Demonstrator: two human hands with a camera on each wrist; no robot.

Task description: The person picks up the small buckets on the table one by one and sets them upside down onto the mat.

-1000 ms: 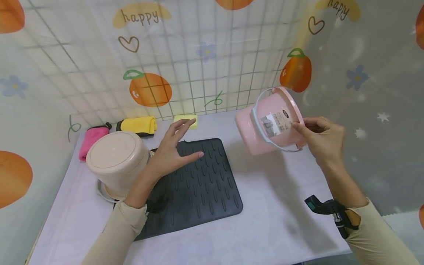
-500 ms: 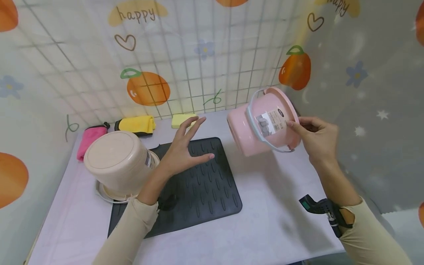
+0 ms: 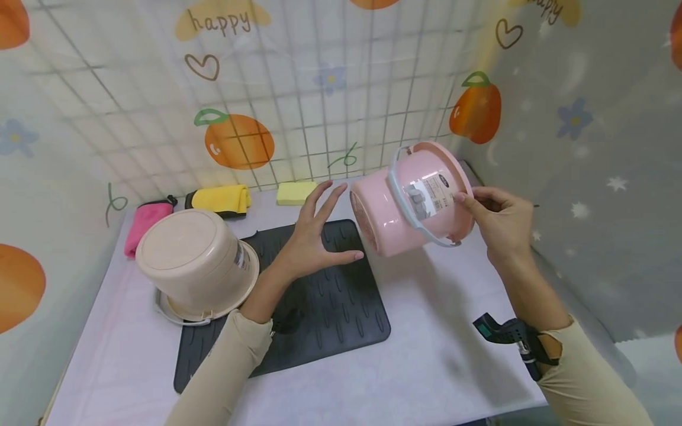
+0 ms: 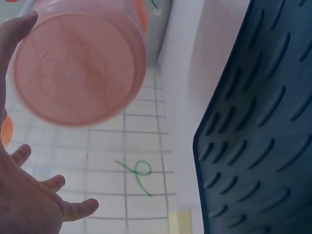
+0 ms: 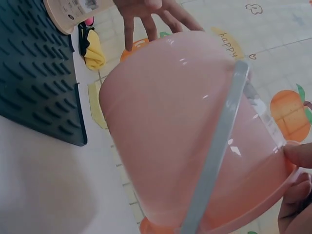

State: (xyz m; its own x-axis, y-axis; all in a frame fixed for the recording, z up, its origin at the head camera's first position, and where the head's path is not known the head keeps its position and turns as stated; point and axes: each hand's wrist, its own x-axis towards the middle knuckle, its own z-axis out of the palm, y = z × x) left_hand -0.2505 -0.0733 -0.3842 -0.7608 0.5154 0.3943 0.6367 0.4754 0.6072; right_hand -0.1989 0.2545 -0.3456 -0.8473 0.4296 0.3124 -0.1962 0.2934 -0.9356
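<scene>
A pink bucket [image 3: 394, 228] with a pale blue handle [image 3: 402, 198] and a printed label hangs tilted above the table, its base turned toward the left. My right hand [image 3: 506, 225] pinches its rim between thumb and fingers. Close to the base is my left hand [image 3: 314, 242], thumb and fingers spread apart, holding nothing. From the left wrist view, the round base of the pink bucket [image 4: 75, 70] faces that hand. In the right wrist view the bucket [image 5: 170, 112] covers most of the picture, with the left hand [image 5: 151, 14] beyond it.
A beige bucket [image 3: 186, 254] stands upside down at the left, partly over a black ridged mat [image 3: 330, 302]. Behind it lie a pink cloth [image 3: 146, 225] and a yellow cloth [image 3: 221, 200]. A light yellow block [image 3: 295, 193] sits near the back wall.
The right hand has brought the pink bucket leftward, turning its base more into view. My left hand has moved right toward it, fingers still spread.
</scene>
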